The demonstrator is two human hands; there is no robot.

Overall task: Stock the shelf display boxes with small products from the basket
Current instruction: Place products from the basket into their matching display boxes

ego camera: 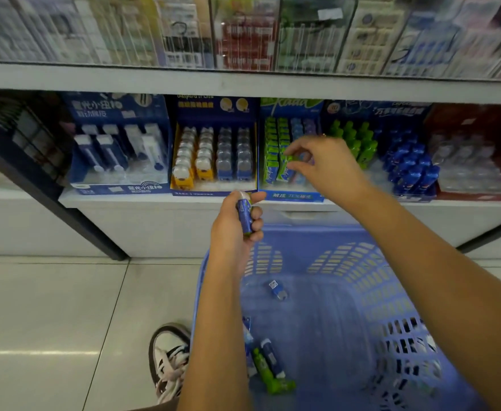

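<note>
Head view: the right hand [323,164] reaches over the green-and-blue display box [290,196] on the low shelf [154,200], thumb and fingertips pinching a small green packet [287,165] just above its front rows. Nearer and to the left, the left hand [233,232] is curled round an upright blue tube [244,216]. Nearest, the blue basket [347,262] holds a few loose blue and green products [268,376].

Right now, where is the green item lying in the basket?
In the head view, the green item lies on the basket's floor at lower centre, just right of the left forearm, beside a blue-and-white tube.
</note>
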